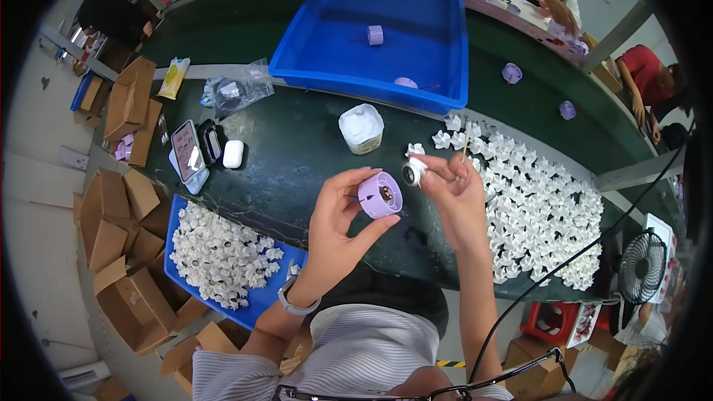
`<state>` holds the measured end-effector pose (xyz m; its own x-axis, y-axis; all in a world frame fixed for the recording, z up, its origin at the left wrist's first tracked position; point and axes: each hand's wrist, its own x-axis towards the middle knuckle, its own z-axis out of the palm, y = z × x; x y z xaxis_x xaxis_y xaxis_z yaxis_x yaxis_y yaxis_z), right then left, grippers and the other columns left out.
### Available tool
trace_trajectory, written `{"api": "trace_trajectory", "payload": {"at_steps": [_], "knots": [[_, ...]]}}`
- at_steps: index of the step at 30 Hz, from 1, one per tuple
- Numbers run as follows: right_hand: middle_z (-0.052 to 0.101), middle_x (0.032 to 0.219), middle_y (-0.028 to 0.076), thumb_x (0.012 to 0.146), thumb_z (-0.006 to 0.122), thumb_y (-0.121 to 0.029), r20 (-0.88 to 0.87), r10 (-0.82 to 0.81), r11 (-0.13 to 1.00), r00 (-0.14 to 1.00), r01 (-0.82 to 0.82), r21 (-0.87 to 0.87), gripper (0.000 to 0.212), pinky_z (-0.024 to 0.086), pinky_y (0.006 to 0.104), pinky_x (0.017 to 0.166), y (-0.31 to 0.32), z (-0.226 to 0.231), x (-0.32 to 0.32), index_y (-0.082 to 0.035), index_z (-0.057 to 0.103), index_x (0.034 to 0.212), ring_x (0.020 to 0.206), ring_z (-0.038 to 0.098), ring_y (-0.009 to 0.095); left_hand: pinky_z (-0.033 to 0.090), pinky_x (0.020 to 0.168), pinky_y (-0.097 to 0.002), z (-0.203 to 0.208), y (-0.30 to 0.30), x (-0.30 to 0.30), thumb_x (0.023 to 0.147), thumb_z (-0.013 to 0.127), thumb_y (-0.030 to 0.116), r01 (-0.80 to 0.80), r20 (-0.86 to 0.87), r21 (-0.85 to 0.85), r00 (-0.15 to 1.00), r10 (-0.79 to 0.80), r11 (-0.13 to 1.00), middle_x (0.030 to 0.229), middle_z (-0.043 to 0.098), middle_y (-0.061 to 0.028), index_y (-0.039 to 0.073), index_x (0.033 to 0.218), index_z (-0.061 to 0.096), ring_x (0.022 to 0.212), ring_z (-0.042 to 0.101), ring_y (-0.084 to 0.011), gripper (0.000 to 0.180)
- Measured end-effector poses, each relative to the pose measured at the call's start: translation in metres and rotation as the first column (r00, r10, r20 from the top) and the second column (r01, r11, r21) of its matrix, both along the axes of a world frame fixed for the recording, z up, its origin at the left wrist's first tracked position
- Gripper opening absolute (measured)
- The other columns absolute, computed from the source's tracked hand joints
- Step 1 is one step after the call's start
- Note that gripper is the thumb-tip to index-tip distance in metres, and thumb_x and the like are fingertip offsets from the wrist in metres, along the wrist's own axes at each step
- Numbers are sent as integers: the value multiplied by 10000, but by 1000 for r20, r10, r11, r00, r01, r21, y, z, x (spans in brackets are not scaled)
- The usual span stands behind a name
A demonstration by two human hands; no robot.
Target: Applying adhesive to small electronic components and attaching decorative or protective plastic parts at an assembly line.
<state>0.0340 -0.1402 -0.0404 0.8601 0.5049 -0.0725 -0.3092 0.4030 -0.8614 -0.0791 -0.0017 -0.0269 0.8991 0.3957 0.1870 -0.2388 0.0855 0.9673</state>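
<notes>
My left hand (334, 219) is closed around a short lilac plastic cylinder (369, 199), tilted so its open end shows copper and dark parts inside. Just right of it, my right hand (462, 208) pinches a small white plastic part (413, 169) with a dark round centre. A thin pale stick (466, 142) stands up from between the same fingers. The two pieces are close together but apart. Beyond them on the green table is an open tub of white paste (362, 125). Many similar white star-shaped parts (538, 212) spread over the table to my right.
A large blue tray (356, 78) holds two lilac cylinders at the far side. Left are a phone (187, 152), an earbud case (233, 154) and a blue bin (256, 312) of white parts. A black cable (572, 256) crosses at right near a fan (642, 267). Co-workers sit opposite.
</notes>
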Motion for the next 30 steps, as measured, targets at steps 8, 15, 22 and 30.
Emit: {"api": "trace_trajectory", "payload": {"at_steps": [8,15,22,30], "knots": [[578,1109,294,781,652,99,27,27,999,999,-28,32,414,510,338,871,-10,14,-24,-103,294,830,1036,600,266,482,945,-342,1,-5,-1,700,699,-140,64,10,67,998,-65,996,1268,469,-191,-17,1183,466,1157,511,-239,550],[606,1033,210,757,675,99,85,56,998,995,-57,18,422,500,352,902,-17,14,-26,-97,307,826,1083,583,266,506,929,-348,1,-5,-3,673,732,-122,67,17,222,997,-73,973,1234,492,-187,-24,1147,513,1143,532,-254,531],[581,946,112,735,665,145,149,191,981,970,-183,-66,391,479,363,961,-20,24,-23,-58,344,825,1120,570,264,549,843,-321,-4,4,-2,638,796,-49,46,68,307,995,-70,951,1145,566,-182,-30,1075,575,1051,597,-244,491],[597,1020,151,773,661,101,199,157,988,967,-156,-23,397,473,345,951,-29,23,-28,-75,307,799,1102,574,222,517,893,-337,6,1,9,602,774,-114,220,55,237,969,-240,946,1134,531,-157,-19,1094,556,1085,563,-251,546]]}}
